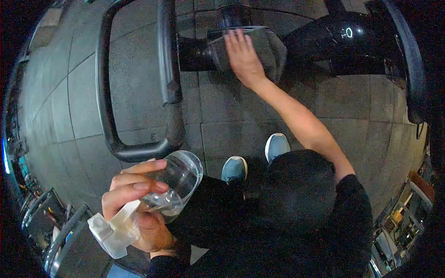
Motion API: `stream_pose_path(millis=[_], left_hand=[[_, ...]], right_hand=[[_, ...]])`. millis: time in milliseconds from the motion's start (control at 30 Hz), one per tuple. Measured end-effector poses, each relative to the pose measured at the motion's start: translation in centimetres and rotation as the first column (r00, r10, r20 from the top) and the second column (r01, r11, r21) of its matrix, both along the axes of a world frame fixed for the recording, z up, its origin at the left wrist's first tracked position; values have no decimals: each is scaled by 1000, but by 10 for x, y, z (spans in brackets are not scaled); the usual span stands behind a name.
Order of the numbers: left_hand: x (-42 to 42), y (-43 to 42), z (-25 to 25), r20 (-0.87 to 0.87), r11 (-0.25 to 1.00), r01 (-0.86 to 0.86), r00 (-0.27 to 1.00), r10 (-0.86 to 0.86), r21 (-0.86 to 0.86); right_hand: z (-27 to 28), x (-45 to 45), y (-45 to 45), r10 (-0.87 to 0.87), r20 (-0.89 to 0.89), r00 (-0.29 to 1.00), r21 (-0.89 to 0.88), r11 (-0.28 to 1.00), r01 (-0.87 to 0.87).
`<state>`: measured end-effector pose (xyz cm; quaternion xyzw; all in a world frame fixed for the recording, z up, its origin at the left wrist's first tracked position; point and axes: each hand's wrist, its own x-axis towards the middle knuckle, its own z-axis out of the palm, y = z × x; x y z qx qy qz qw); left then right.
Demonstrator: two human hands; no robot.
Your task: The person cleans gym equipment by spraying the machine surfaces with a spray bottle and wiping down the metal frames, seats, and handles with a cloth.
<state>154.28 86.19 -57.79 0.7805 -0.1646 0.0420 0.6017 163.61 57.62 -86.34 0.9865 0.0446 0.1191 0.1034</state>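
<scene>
A clear spray bottle (183,173) with a white trigger head (113,231) lies tilted in my left hand (139,194), whose fingers wrap round its neck and upper body. Some clear liquid shows inside. My right hand (243,58) reaches forward, palm down and fingers stretched out, on or just over a dark, shiny panel (269,51) of a black machine. Whether the palm touches the panel cannot be made out. Nothing shows under the fingers.
A looped black tube frame (104,83) stands left of the panel. Glossy black machine parts (343,41) reach to the right, beside a curved bar (408,55). Below are dark floor tiles (222,139) and two blue-grey shoes (235,169). More equipment lines both edges.
</scene>
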Motion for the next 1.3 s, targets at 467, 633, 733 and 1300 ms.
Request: stream_pose_path(millis=[467,633,733,1300], left_hand=[[0,-6,-7,23,997,80,996,-80,13],[10,9,-4,54,977,213,976,-213,7],[6,11,2,15,983,177,984,-178,38],[-5,14,-4,-20,986,155,988,-154,54]], right_hand=[[-11,-55,-90,80,145,986,132,986,-99],[-13,-47,-66,-47,145,988,3,999,47],[-14,-12,-12,-69,112,991,3,998,69],[-17,-27,-46,222,156,962,215,943,-253]])
